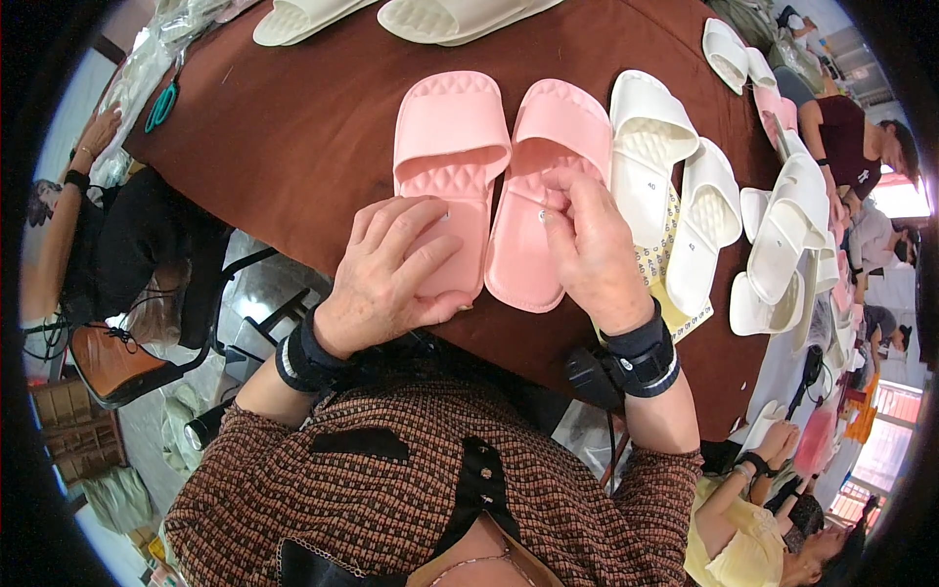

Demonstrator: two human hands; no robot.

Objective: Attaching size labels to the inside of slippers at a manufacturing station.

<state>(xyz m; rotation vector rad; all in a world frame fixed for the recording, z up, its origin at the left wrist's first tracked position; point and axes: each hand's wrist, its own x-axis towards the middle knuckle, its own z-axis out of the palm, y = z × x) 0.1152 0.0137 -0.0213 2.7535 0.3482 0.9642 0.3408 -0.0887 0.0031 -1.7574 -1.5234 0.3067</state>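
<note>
Two pink slippers lie side by side on the brown cloth, toes pointing away from me. My left hand (pixel 396 259) rests over the heel half of the left pink slipper (pixel 452 127), fingers spread and thumb by its heel edge; part of a small printed mark shows beside the fingers. Above the footbed of the right pink slipper (pixel 562 122), my right hand (pixel 597 249) has thumb and forefinger closed together. Whatever they pinch, if anything, is too small to make out. A small dark mark shows on that footbed beside the thumb.
Right of the pink pair, white slippers (pixel 709 215) lie partly over a yellow sheet of printed stickers (pixel 693 318). More white slippers (pixel 781 249) are piled at the table's right side. Teal-handled scissors (pixel 162 106) lie far left on the brown tablecloth (pixel 274 127). Other people sit at both sides.
</note>
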